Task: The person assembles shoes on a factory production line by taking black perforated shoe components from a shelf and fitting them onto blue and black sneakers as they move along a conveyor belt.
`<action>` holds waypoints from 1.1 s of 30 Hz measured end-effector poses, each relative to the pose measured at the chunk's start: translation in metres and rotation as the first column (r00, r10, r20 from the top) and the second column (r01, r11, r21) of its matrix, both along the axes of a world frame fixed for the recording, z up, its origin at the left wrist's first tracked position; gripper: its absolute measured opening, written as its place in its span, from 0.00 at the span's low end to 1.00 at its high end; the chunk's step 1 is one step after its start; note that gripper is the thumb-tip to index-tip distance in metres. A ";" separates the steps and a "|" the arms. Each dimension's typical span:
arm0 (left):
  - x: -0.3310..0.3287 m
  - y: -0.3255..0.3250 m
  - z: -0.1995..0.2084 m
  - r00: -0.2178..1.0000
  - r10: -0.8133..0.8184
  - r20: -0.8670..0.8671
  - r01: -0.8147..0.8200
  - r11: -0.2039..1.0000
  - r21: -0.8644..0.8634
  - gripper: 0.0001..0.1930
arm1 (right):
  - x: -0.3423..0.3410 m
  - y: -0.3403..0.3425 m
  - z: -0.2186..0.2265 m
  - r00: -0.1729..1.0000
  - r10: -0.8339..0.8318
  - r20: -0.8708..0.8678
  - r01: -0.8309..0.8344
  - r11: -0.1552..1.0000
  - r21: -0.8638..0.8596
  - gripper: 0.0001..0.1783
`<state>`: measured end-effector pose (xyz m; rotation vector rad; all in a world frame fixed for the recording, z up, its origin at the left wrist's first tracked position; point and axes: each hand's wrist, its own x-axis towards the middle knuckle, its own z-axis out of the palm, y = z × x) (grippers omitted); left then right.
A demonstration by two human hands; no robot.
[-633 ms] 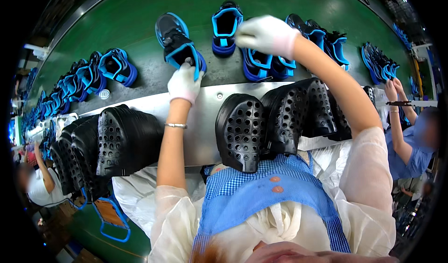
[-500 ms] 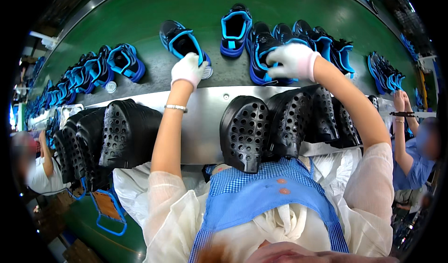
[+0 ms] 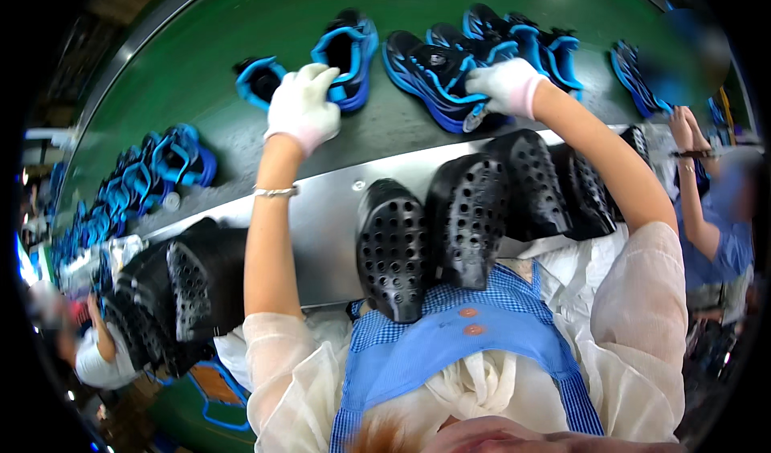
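Note:
White knit gloves cover both my hands. My left hand [image 3: 303,109] is closed at the heel of a black-and-blue sports shoe [image 3: 261,81], hiding the heel and most of the grip. Just to its right stands a second shoe [image 3: 347,58], close by my fingers. My right hand [image 3: 506,88] has its fingers bent round the heel collar of another black-and-blue shoe [image 3: 432,75], whose toe points to the far left. That shoe rests on the green work surface [image 3: 249,19], and a small round pale piece shows by its heel.
Black perforated boot-shaped forms [image 3: 392,248] stand along the near metal ledge [image 3: 325,248], between my arms and on both sides. Rows of shoes [image 3: 183,156] line the surface left and right. Co-workers sit at both sides; one person's hands [image 3: 687,128] show at right.
The whole view has turned and shifted. My right hand has closed in on its shoe, which now slants with its toe toward the left. My left hand has stayed at its shoe's heel.

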<state>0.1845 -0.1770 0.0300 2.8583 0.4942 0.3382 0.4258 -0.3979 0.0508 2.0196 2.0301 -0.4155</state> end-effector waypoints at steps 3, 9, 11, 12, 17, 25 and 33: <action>0.011 0.001 -0.011 0.997 -0.056 0.046 0.058 0.998 -0.038 0.20 | 0.019 -0.012 -0.008 0.998 -0.050 0.043 0.048 0.998 0.047 0.23; 0.025 0.006 -0.028 0.978 0.022 -0.207 -0.075 0.964 -0.254 0.17 | 0.016 -0.036 0.018 0.959 -0.261 -0.111 0.280 0.937 0.209 0.21; 0.032 -0.013 -0.023 0.962 -0.005 -0.272 -0.097 0.927 -0.362 0.17 | 0.017 -0.070 0.048 0.927 -0.360 -0.104 0.374 0.882 0.287 0.20; 0.030 -0.016 -0.026 0.958 -0.021 -0.286 -0.107 0.900 -0.423 0.17 | 0.019 -0.088 0.061 0.902 -0.420 -0.099 0.429 0.842 0.329 0.19; 0.012 -0.025 -0.039 0.931 -0.259 -0.256 0.048 0.784 -0.619 0.15 | 0.026 -0.183 0.097 0.753 -0.647 -0.117 0.597 0.599 0.533 0.15; -0.022 0.006 -0.024 0.836 -0.132 -0.533 -0.090 0.925 -0.369 0.23 | 0.053 -0.345 -0.001 0.616 -0.788 0.007 0.754 0.592 0.285 0.24; -0.029 -0.005 -0.027 0.879 -0.010 -0.476 -0.209 0.890 -0.404 0.11 | 0.099 -0.396 -0.042 0.624 -0.745 -0.236 0.762 0.513 0.395 0.24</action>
